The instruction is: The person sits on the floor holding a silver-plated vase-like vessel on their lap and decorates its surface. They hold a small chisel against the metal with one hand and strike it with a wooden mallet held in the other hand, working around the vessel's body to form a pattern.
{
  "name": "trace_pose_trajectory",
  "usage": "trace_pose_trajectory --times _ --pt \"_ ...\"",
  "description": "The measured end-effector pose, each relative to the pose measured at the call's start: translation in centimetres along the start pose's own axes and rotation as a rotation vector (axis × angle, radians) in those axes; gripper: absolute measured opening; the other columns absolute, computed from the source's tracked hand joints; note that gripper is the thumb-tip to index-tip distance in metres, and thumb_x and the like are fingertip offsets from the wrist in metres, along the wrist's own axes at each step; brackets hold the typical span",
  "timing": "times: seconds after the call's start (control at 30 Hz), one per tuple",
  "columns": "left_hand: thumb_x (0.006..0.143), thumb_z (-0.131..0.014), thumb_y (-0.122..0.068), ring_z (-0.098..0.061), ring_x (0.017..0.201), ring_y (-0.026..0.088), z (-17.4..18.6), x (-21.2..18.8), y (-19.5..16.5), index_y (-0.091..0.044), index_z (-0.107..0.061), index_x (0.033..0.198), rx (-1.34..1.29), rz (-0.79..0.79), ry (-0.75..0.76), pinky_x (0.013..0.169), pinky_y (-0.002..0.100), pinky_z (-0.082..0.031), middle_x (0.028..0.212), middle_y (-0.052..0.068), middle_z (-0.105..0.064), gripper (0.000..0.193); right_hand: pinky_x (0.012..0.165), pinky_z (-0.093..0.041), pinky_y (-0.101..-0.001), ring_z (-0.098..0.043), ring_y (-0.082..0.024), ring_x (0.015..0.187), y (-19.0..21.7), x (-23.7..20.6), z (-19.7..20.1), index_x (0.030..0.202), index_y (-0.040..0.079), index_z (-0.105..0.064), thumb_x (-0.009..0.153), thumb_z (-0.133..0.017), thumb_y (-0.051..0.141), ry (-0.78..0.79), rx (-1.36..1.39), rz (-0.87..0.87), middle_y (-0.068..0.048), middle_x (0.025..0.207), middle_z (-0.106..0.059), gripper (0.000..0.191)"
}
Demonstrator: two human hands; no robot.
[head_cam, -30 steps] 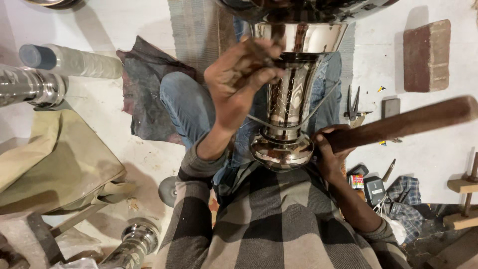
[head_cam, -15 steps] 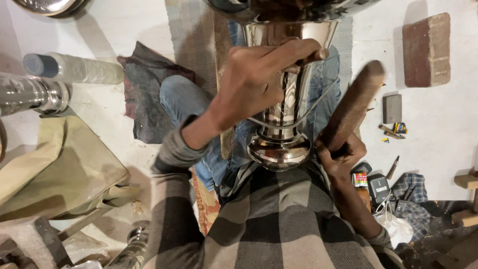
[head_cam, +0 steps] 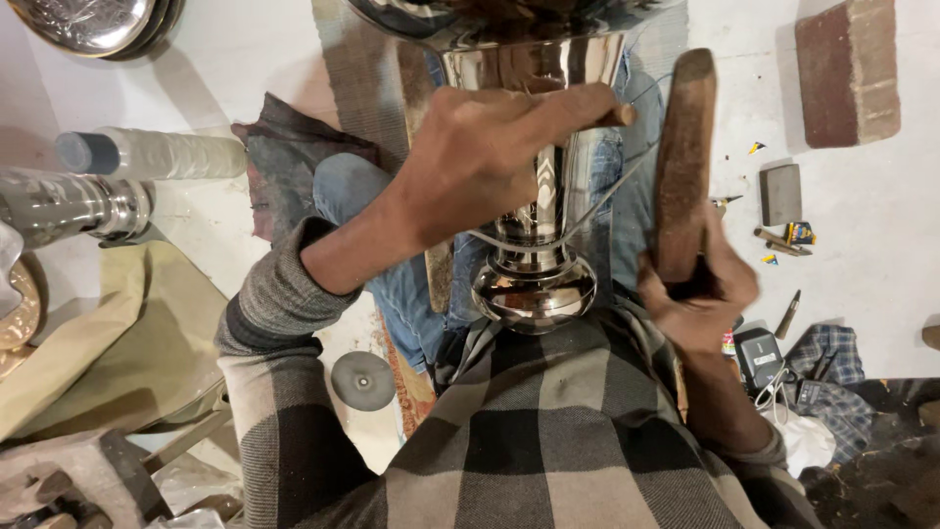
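Note:
A shiny engraved metal vase (head_cam: 537, 196) lies across my lap, its round foot toward my chest and its wide bowl at the top edge. My left hand (head_cam: 480, 157) rests on the vase's stem, shut on a thin punch-like tool whose tip pokes out to the right. My right hand (head_cam: 697, 284) grips a long brown wooden mallet (head_cam: 683, 147), held upright just right of the vase. A thin wire curves across the stem.
On the white floor lie a red brick (head_cam: 848, 69) at top right, small tools and a grey block (head_cam: 781, 194) to the right, a plastic bottle (head_cam: 147, 154) and metal parts (head_cam: 69, 206) to the left, a beige cloth (head_cam: 117, 333) and a grey disc (head_cam: 362, 380).
The wooden mallet has swung from nearly level, pointing right, to upright beside the vase. My left hand has shifted down the stem and stayed closed on its tool.

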State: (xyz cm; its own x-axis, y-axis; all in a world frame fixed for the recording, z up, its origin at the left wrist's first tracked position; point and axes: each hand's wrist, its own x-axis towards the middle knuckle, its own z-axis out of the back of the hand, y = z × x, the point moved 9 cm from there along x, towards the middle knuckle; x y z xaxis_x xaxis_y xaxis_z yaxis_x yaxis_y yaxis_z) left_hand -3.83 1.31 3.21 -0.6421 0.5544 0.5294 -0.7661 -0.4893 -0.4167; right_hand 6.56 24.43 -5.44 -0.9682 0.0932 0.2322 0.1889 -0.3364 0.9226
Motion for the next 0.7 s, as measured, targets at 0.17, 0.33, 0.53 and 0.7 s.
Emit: trace_pose_trajectory --times 0.17,0.33,0.53,0.7 --pt "0.091 -0.059 0.009 -0.047 0.046 0.009 -1.0 1.2 -0.5 -0.016 -0.064 0.136 0.093 -0.045 0.127 0.041 0.029 -0.038 0.058 -0.004 -0.053 0.052 0.080 -0.058 -0.0276 -0.063 -0.015 0.082 2.0 0.6 3.4 0.120 -0.010 -0.053 0.082 -0.076 -0.006 -0.096 0.049 0.282 -0.015 0.099 -0.066 0.045" --pt "0.088 -0.053 0.013 -0.052 0.039 0.008 -2.5 3.1 -1.2 -0.015 -0.067 0.131 0.071 -0.116 0.361 0.033 0.025 -0.039 0.054 0.002 -0.056 0.054 0.067 -0.052 -0.0299 -0.059 -0.021 0.070 2.4 1.0 2.7 0.116 -0.010 -0.056 0.073 -0.072 -0.010 -0.026 -0.114 0.266 -0.013 0.085 -0.063 0.046" --pt "0.086 -0.056 0.008 -0.067 0.053 0.022 -2.8 4.3 -1.8 -0.012 -0.066 0.130 0.050 -0.158 0.472 0.045 0.039 -0.051 0.058 0.007 -0.064 0.049 0.059 -0.049 -0.0344 -0.057 -0.028 0.063 3.9 -0.3 -0.2 0.105 -0.017 -0.051 0.077 -0.069 -0.009 -0.100 -0.239 0.356 -0.020 0.078 -0.060 0.034" --pt "0.096 -0.058 0.001 -0.070 0.058 0.025 -3.2 4.4 -2.2 -0.018 -0.068 0.127 0.042 -0.256 0.591 0.053 0.041 -0.056 0.061 0.007 -0.066 0.038 0.057 -0.046 -0.0316 -0.057 -0.024 0.061 -1.7 -3.1 -0.8 0.091 -0.006 -0.053 0.083 -0.068 -0.009 -0.009 -0.204 0.261 -0.015 0.079 -0.059 0.018"
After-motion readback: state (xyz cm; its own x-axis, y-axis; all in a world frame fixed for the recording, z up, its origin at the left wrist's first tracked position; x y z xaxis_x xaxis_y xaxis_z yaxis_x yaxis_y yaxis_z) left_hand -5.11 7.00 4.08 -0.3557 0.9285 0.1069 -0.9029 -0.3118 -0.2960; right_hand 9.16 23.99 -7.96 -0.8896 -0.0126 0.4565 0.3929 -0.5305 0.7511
